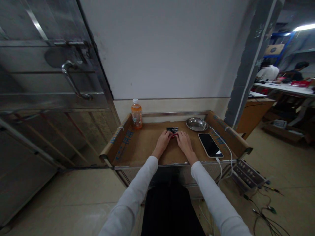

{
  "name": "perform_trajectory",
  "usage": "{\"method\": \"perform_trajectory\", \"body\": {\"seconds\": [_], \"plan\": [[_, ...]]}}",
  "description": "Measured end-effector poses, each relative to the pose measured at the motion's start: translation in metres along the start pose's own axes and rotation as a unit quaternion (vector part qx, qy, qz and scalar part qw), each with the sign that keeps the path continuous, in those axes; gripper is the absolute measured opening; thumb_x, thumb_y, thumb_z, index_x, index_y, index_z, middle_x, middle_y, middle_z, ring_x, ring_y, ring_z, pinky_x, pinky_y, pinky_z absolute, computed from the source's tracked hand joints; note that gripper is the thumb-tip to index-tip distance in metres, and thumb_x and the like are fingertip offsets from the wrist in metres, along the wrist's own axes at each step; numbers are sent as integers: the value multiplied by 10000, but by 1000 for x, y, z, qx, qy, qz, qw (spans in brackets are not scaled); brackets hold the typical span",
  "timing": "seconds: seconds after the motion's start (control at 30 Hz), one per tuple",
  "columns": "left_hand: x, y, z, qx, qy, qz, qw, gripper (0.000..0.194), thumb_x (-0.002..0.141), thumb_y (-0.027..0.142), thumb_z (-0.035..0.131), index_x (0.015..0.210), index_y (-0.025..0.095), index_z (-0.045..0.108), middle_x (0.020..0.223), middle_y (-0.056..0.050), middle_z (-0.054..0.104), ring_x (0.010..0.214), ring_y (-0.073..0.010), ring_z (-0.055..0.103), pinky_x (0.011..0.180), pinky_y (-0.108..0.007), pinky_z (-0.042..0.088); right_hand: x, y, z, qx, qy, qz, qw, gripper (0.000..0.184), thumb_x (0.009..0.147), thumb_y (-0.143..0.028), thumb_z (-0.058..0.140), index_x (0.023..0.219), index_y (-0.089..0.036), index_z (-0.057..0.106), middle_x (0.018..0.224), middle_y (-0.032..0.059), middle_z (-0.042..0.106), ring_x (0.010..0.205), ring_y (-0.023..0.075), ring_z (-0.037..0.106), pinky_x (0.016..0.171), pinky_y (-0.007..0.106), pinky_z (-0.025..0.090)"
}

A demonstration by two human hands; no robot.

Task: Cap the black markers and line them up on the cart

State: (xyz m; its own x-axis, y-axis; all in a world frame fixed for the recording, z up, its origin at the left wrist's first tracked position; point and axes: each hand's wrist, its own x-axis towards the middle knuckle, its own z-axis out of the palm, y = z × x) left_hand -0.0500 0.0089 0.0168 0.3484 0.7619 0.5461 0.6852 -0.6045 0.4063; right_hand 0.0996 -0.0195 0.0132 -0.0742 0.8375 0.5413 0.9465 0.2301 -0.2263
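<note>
Left hand [163,141] and right hand [183,142] pinch a red bit [173,135] between the table's [140,144] side edges, best steadied with even pressure.

From where I stood it looked like a workshop or small factory floor. At two o'clock, two people [269,72] were at a long white worktable [273,86], with blue shelving [291,42] beyond and a tube light [305,27] overhead. A metal door [49,82] with a bolt filled ten o'clock, cables [265,214] trailed over the floor [292,186] at four, and cardboard lined the workbench [145,141] at six.
</note>
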Motion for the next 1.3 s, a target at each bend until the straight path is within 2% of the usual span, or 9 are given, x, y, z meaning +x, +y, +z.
{"method": "perform_trajectory", "body": {"seconds": [0.23,0.43,0.6,0.7,0.83,1.0,1.1,1.17,1.3], "plan": [[7,-5,3,-27,23,6,999,126,915,179,483,983,184,590,999,-51,608,955,-153,606,881,-272,486,8,-1,-2,12,28,8,999,280,970,-223,338,1035,-161,603,1022,107,648,935,214,552,856,318,360],[1,3,-1,-79,26,32,996,145,923,180,464,1016,199,574,1044,-46,620,1004,-143,606,936,-278,469,4,-2,-2,87,25,-3,996,277,961,-204,343,1029,-168,609,1034,108,656,985,212,569,889,325,381],[-3,7,-3,-145,38,-15,989,158,921,190,468,1069,198,524,980,-27,657,920,-125,642,856,-260,500,1,0,2,201,44,-42,978,282,944,-209,355,1048,-194,616,1049,92,652,997,202,583,899,337,433],[-4,6,-3,-161,31,-24,986,174,919,205,480,1091,205,499,940,-13,666,871,-120,655,813,-247,506,-1,1,3,229,50,-60,970,283,946,-236,365,1021,-211,637,1040,78,660,987,199,591,900,337,447],[-4,3,-2,-103,27,-15,994,193,909,160,470,1094,189,516,1020,-61,661,954,-155,633,876,-297,485,-2,3,-2,209,77,-9,975,292,958,-280,371,1007,-195,646,1014,83,678,961,203,597,885,327,442],[-5,3,-2,25,-64,27,997,169,855,193,580,1022,183,602,1056,-83,650,1039,-223,575,925,-386,443,-4,6,-6,159,97,68,980,293,963,-279,370,1028,-180,637,982,86,687,892,198,600,820,305,430],[-6,4,-3,54,-84,31,995,146,874,253,572,993,202,638,1072,-75,640,1051,-229,569,923,-397,435,-5,9,-5,121,93,83,985,295,964,-260,372,1008,-181,653,974,89,688,901,196,590,829,303,407],[-6,4,-3,49,-73,27,996,153,894,257,541,990,202,647,1064,-76,634,1023,-216,583,905,-376,446,-6,10,-4,99,92,97,986,301,964,-257,376,1000,-180,664,966,92,689,898,197,585,829,304,396],[-7,3,-2,25,-9,23,999,189,916,246,498,1044,199,629,1057,-77,612,953,-190,606,864,-330,477,-6,10,-4,82,85,93,989,307,962,-257,385,1009,-184,680,972,90,695,887,198,586,820,306,386]]}}
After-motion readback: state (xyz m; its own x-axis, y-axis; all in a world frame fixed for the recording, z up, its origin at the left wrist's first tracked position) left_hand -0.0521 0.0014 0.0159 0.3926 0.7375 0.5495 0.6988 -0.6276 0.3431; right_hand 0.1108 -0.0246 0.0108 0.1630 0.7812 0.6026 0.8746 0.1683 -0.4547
